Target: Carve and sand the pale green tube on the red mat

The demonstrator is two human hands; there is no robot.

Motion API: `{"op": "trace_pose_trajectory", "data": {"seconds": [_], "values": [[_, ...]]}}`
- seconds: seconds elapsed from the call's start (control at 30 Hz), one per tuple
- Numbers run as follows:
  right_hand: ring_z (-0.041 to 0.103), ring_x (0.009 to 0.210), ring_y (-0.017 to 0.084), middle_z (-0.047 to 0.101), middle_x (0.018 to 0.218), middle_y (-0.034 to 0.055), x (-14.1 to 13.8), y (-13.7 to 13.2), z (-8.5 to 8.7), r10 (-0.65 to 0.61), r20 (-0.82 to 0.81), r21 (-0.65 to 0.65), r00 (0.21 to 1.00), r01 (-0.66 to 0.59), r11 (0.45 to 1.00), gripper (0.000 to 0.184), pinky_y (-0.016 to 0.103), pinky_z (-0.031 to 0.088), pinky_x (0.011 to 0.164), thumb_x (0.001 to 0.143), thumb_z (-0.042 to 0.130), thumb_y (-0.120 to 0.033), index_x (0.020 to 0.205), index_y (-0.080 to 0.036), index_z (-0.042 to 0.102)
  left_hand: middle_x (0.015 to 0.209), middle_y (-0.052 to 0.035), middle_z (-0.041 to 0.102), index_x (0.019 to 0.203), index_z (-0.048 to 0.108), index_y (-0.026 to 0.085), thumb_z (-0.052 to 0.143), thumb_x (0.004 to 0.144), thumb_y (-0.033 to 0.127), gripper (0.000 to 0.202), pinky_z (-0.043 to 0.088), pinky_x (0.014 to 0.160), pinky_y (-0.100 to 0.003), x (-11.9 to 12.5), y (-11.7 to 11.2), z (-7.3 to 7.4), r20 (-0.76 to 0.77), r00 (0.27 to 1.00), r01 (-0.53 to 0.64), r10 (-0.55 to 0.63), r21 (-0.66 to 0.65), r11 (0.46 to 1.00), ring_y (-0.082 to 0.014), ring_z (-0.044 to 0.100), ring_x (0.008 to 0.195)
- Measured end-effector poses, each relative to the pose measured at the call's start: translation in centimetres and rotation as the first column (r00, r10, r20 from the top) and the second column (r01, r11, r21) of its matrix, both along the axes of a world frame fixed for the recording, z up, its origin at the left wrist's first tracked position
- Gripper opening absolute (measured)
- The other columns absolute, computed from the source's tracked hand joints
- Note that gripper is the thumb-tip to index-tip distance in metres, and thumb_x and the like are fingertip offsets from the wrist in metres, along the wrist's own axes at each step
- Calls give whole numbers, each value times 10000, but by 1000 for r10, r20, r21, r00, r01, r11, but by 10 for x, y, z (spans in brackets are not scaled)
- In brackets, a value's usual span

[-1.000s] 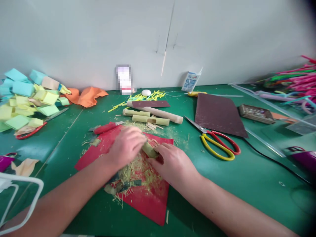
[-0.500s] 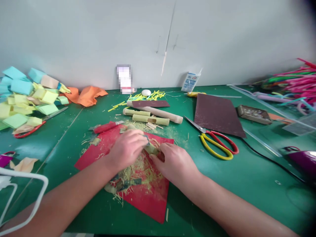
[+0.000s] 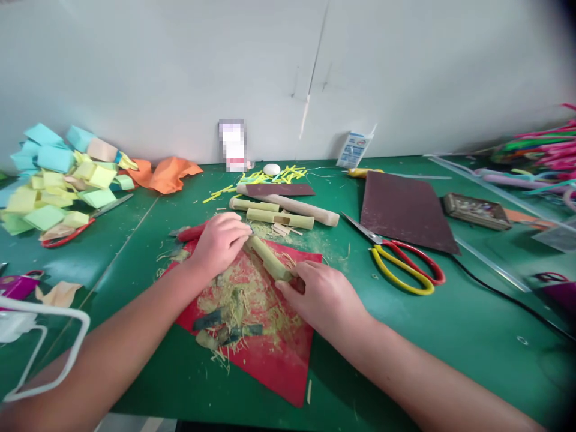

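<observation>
A short bamboo tube (image 3: 267, 257) with a notch cut in its side slants over a red sheet (image 3: 288, 360). My right hand (image 3: 321, 291) is closed around its lower right end, thumb underneath. At the upper left end, my left hand (image 3: 224, 240) has its fingers curled on a small dark scrap that looks like sandpaper, mostly hidden by the fingers. Pale shavings and dust (image 3: 240, 300) cover the sheet, along with worn dark sandpaper scraps (image 3: 225, 327). A red-handled knife (image 3: 191, 232) lies just behind my left hand.
Behind the sheet lie two notched bamboo tubes (image 3: 281, 218) and a wooden rod (image 3: 292, 206). Scissors (image 3: 400, 261) and a brown sheet (image 3: 405, 213) are at right. Folded papers (image 3: 58, 186) pile up at left. A white frame (image 3: 81, 336) stands at the near left.
My left hand has slid up and left along the bamboo tube, uncovering its notched middle. My right hand keeps its hold on the lower end. The view has shifted slightly.
</observation>
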State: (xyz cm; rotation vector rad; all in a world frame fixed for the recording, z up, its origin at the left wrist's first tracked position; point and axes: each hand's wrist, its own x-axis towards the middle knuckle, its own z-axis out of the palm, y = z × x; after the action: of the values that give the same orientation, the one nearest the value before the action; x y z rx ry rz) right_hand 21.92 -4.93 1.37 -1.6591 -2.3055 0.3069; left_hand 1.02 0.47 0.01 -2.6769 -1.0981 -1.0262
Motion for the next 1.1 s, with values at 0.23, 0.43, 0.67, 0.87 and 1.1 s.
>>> {"op": "trace_pose_trajectory", "data": {"seconds": [0.23, 0.43, 0.67, 0.87, 1.1], "values": [[462, 558, 128, 539, 602, -12, 1, 1, 1, -6, 4, -7, 1000, 6, 1000, 235, 262, 270, 521, 779, 581, -341, 606, -205, 499, 994, -57, 688, 1016, 650, 184, 509, 894, 151, 189, 488, 908, -436, 7, -12, -1, -27, 991, 132, -134, -64, 989, -214, 570, 1031], [461, 548, 123, 543, 598, -20, 1, 2, 1, -11, 5, -32, 1000, 11, 999, 229, 259, 276, 519, 770, 597, -337, 608, -205, 502, 981, -56, 688, 1012, 655, 188, 503, 894, 144, 198, 475, 922, -436, 2, -5, 0, -24, 996, 82, -83, -33, 996, -218, 569, 1035], [488, 547, 127, 559, 590, -12, 1, 1, 2, -11, 31, 0, 999, 11, 1000, 251, 261, 271, 501, 796, 571, -377, 617, -207, 526, 918, -60, 707, 950, 679, 179, 529, 882, 164, 165, 482, 887, -456, -5, 8, -2, 10, 1000, 0, 0, 30, 1000, -220, 590, 973], [526, 586, 141, 584, 616, 0, 1, 0, 2, -14, 71, 28, 997, 12, 1000, 219, 269, 263, 509, 806, 556, -347, 637, -208, 538, 1012, -65, 691, 1024, 665, 186, 517, 890, 154, 202, 470, 923, -429, 0, 1, -5, -31, 990, 137, -139, -58, 989, -215, 562, 1061], [535, 589, 149, 597, 626, 4, 1, 0, 3, -20, 85, 8, 996, 19, 1000, 242, 271, 256, 505, 810, 547, -376, 637, -208, 530, 972, -71, 699, 988, 675, 178, 524, 883, 155, 185, 481, 902, -443, 1, 3, -2, 10, 996, 92, -92, -17, 996, -221, 588, 1010]]}}
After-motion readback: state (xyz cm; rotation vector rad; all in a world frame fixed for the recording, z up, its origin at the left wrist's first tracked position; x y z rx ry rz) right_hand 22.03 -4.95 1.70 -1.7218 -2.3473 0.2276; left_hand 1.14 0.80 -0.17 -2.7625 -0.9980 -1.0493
